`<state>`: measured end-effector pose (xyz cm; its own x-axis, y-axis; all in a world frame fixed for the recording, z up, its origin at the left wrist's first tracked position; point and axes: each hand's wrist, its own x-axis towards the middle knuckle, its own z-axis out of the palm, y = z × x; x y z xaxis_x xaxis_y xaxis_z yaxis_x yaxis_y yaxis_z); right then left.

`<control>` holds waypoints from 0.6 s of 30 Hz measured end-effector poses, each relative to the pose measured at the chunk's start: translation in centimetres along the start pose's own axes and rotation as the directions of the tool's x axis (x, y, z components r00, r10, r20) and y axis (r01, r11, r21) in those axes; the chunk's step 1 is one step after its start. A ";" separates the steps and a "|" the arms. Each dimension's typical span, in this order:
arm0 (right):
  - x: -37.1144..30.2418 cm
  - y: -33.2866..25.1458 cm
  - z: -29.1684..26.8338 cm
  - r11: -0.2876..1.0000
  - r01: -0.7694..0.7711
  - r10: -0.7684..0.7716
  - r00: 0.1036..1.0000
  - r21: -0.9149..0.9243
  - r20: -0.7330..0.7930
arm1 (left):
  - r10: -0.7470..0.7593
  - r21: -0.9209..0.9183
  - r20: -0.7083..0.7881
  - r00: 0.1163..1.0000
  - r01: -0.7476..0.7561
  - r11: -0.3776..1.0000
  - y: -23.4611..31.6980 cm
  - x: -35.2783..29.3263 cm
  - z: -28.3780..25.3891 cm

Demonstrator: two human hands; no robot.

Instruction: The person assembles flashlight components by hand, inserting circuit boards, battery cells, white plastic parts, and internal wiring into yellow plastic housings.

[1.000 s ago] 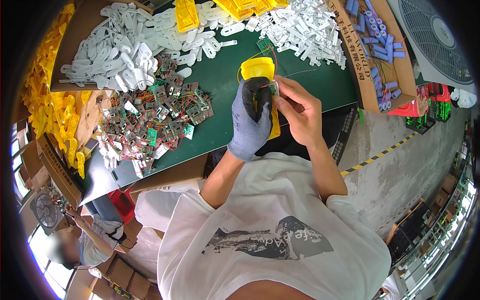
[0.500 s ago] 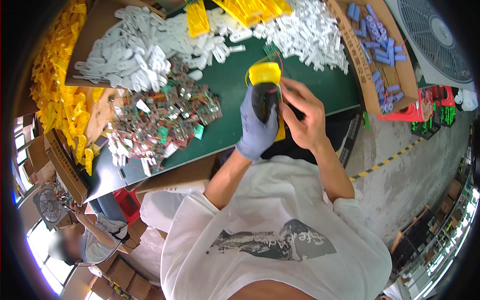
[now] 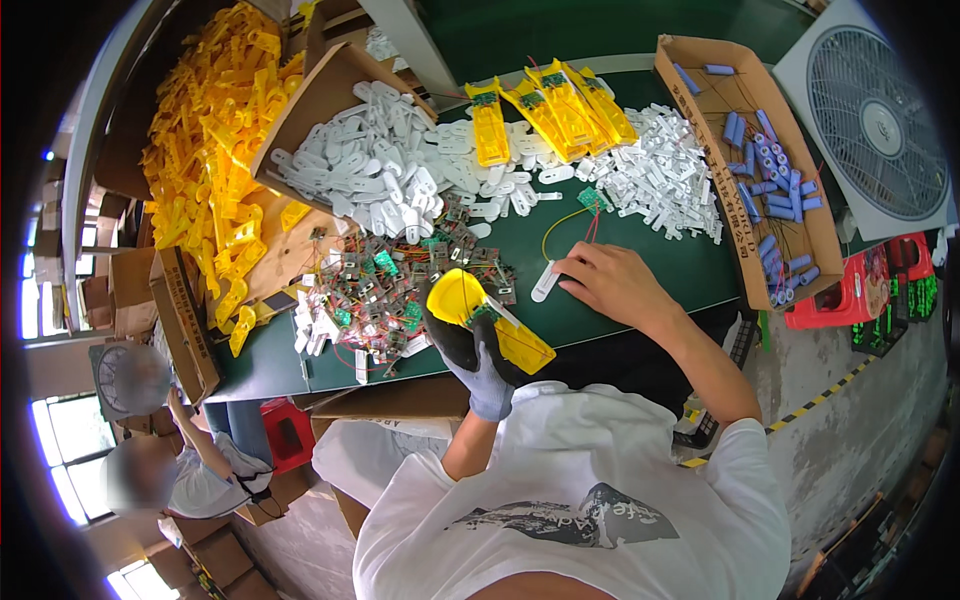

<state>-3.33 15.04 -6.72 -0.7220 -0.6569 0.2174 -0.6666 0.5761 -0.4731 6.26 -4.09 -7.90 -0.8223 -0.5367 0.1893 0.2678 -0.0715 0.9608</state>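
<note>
The hands have parted since the earlier frame: the right hand has dropped to the table, and the shell has swung leftward, now aslant over the table's near edge. From here I see the gloved left hand gripping it, its small board showing inside. The bare right hand's fingers are curled at one end of a white piece lying in from that edge; whether they pinch or merely touch it, I can't tell.

Thin wires run from a loose board, farther in, toward that piece. If they're joined to it, a quick lift could strain a joint. Should the glove slacken, the shell might tip off the near edge. The board pile sits close to the glove, so stray leads there could snag.
</note>
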 end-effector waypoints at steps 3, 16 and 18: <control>1.7 0.0 0.1 1.000 -0.018 0.018 1.000 0.012 0.007 | -0.169 -0.152 0.006 0.986 0.168 0.974 0.2 -2.1 -1.0; 11.7 -5.1 -4.2 0.893 0.230 -0.058 0.911 0.387 -0.407 | -0.339 -0.093 0.289 0.895 0.378 0.921 -0.2 -3.4 1.6; 14.0 -6.9 -3.9 0.846 0.330 -0.124 0.886 0.419 -0.447 | -0.278 0.015 0.283 0.918 0.286 0.958 -0.6 -3.1 2.6</control>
<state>-9.52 3.74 2.89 -0.6397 -0.4362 0.6328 -0.7243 0.0668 -0.6862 7.33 -0.25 -8.56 -0.9714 -0.2346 -0.0360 0.0143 -0.2094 0.9777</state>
